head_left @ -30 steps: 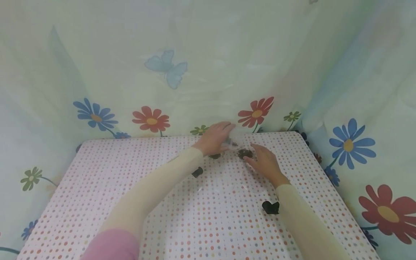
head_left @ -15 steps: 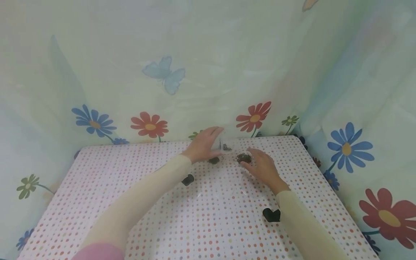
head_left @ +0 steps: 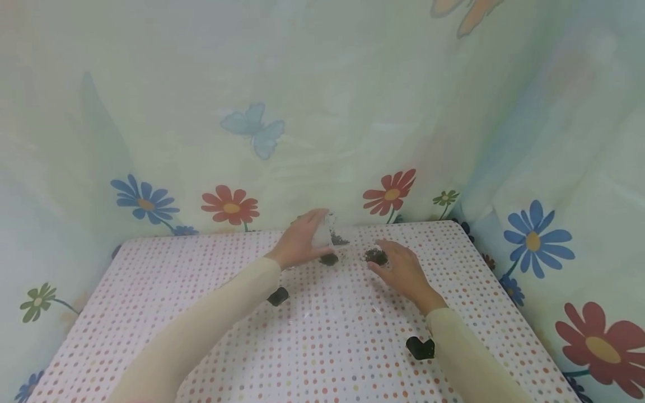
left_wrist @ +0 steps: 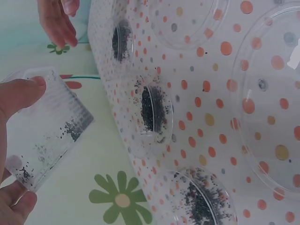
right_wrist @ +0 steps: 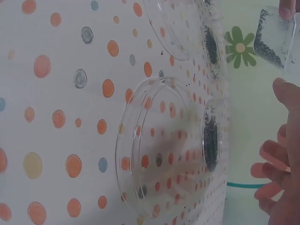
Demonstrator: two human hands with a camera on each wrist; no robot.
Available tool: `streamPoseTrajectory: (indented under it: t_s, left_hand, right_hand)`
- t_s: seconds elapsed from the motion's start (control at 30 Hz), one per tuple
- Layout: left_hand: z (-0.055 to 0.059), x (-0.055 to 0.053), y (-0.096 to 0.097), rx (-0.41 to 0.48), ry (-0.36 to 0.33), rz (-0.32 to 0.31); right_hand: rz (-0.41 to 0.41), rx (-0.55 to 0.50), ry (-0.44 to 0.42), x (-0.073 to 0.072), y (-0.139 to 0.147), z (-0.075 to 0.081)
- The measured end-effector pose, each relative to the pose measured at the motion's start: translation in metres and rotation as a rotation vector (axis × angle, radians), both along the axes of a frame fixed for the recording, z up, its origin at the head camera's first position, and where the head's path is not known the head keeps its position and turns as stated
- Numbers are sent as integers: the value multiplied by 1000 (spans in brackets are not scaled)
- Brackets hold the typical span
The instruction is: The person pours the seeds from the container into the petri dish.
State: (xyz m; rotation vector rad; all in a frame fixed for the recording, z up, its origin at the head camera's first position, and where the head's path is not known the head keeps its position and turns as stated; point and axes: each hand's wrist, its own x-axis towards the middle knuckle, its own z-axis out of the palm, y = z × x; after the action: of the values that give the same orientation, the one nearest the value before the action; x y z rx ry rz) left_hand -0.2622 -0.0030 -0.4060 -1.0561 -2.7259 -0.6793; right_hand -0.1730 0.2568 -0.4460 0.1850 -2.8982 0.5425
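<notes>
Left hand (head_left: 297,240) grasps a clear, angular plastic container (left_wrist: 51,124) flecked with dark grains (left_wrist: 75,130), tilted above the far part of the white, dotted counter (head_left: 302,366). Right hand (head_left: 401,274) released, fingers loosely bent, near a clear, round plastic dish (right_wrist: 204,140) bearing similar grains.

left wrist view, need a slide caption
Left hand grips a clear container near three petri dishes of dark grains on polka-dot cloth.
</notes>
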Motion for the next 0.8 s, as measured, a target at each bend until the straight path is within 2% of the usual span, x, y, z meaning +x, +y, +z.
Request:
streamPoseTrajectory:
  t_s: [0.27, 0.53, 0.8]
  left_hand:
    - [-7, 2, -17, 64, -56, 47]
    - [-11, 12, -36, 162, -126, 105]
    - [-14, 17, -53, 194, -170, 176]
  right_hand:
    - [16, 0, 27, 1, -2, -2]
    - [48, -3, 55, 3, -7, -4]
    - [41, -25, 27, 1, -15, -5]
